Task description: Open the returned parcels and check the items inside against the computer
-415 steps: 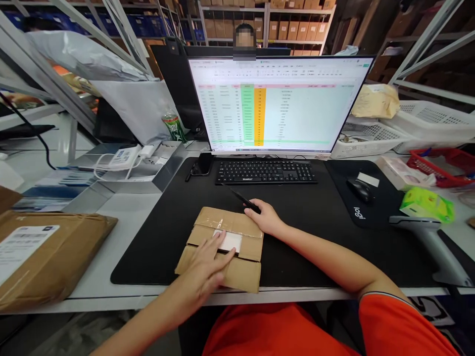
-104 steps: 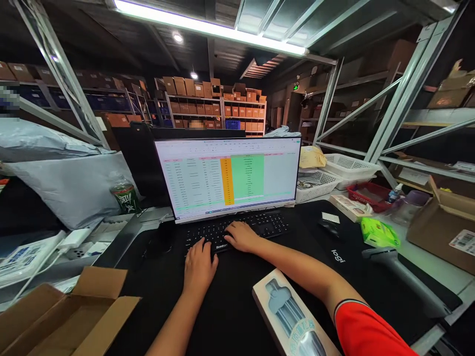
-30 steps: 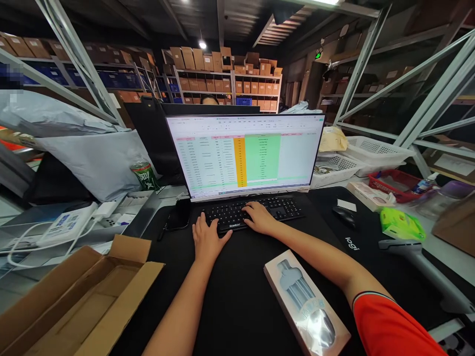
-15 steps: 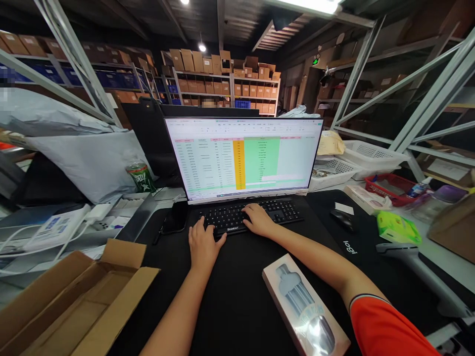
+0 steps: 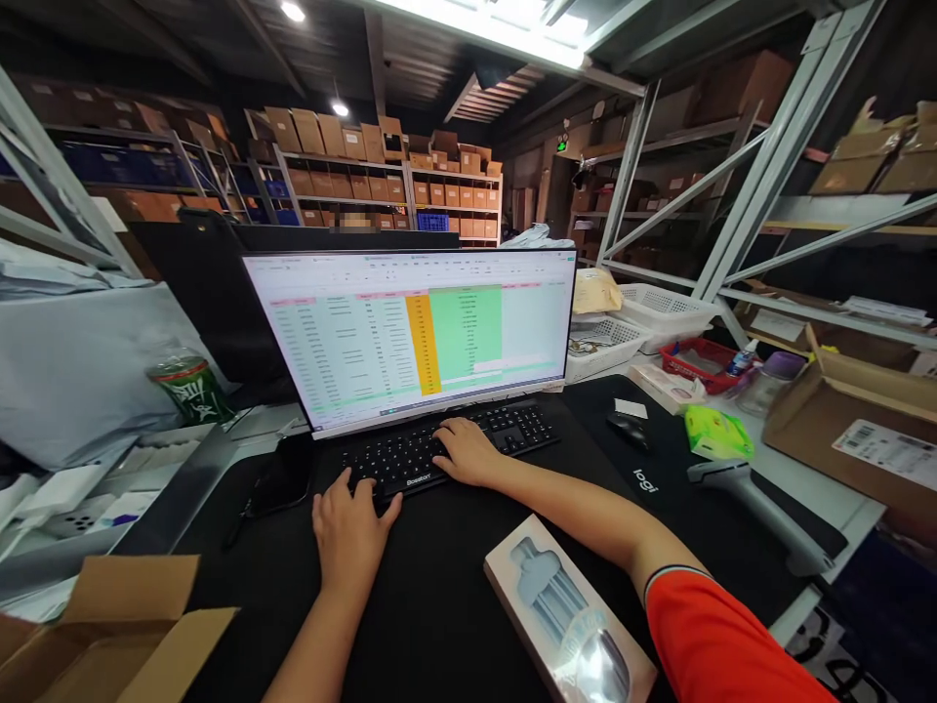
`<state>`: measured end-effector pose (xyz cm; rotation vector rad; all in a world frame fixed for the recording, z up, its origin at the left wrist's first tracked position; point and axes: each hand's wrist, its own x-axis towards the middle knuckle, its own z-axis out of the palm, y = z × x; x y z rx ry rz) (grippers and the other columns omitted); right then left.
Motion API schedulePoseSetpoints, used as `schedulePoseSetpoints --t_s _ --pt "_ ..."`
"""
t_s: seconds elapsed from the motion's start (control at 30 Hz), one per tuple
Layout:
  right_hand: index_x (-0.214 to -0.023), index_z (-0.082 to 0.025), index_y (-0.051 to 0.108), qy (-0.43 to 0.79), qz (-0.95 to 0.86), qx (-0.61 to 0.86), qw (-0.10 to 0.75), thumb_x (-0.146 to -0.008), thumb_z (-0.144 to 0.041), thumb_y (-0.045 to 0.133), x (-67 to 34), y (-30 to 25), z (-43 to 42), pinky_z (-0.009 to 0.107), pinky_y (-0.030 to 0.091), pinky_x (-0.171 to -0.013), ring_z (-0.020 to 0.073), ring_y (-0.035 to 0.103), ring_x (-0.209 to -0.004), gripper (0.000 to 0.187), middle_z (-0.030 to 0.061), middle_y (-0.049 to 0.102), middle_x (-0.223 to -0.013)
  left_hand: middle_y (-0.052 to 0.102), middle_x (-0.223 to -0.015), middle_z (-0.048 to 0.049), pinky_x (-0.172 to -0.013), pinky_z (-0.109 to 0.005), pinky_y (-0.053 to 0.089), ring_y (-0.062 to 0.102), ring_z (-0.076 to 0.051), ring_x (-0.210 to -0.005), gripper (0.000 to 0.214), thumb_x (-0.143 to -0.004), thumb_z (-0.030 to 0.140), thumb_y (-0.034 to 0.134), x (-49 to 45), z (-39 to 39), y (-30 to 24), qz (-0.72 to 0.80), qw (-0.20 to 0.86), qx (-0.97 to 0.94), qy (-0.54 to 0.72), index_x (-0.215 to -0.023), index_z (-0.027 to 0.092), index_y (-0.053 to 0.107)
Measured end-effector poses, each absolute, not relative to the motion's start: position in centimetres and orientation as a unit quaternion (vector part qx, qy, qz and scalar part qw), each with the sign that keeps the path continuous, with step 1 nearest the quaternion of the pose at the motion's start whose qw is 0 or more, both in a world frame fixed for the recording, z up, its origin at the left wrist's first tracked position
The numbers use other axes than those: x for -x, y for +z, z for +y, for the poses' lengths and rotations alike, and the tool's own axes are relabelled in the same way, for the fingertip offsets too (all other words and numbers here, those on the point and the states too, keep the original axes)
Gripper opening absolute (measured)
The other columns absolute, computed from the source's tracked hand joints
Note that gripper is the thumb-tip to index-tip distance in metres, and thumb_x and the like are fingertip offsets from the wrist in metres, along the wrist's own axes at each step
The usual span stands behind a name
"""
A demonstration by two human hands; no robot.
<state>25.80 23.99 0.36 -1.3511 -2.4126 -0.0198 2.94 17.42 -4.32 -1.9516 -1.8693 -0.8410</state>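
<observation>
Both of my hands rest at a black keyboard (image 5: 391, 459) on a black desk mat. My left hand (image 5: 351, 532) lies at its front left edge, fingers spread, fingertips on or near the keys. Over the middle keys is my right hand (image 5: 467, 452), fingers stretched forward and holding nothing. Behind the keyboard a monitor (image 5: 351, 351) shows a spreadsheet with an orange and a green column. In front of my right forearm lies a pale box (image 5: 567, 615) with a clear window and a grey-blue item pictured or packed inside; which, I cannot tell.
An opened cardboard box (image 5: 128, 596) stands at the lower left, near a dark phone (image 5: 282, 478). To the right are a mouse (image 5: 628, 430), a green packet (image 5: 717, 433), a barcode scanner (image 5: 765, 508), a red basket (image 5: 703, 366) and a brown carton (image 5: 856, 410).
The view has turned to the right, so the monitor, keyboard and hands appear further left and more of the right side shows. Both hands stay at the keyboard.
</observation>
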Motion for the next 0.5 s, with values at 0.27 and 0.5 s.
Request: schedulePoseSetpoints --t_s 0.27,0.5 --pt "-0.135 -0.009 0.063 -0.009 -0.807 0.57 0.155 -0.105 -0.036 0.064 -29.9 0.5 24.0 0.051 0.045 -0.112 0.0352 0.058 -0.13 0.04 0.0213 0.061 -0.138 0.056 -0.141 -0.028 -0.12 -0.064 0.038 0.056 -0.04 -0.132 0.042 -0.092 0.046 0.059 -2.8 17.5 -4.8 -0.65 0.153 0.684 -0.293 -0.109 0.01 0.071" --pt "-0.138 -0.013 0.062 -0.011 -0.814 0.558 0.159 -0.105 -0.033 0.064 -30.5 0.7 23.6 0.052 0.033 -0.124 0.0315 0.056 -0.134 0.038 0.0178 0.063 -0.139 0.051 -0.147 -0.0302 -0.121 -0.065 0.037 0.052 -0.043 -0.137 0.061 -0.094 0.048 0.056 -3.4 17.7 -4.7 -0.647 0.149 0.679 -0.312 -0.134 0.003 0.061"
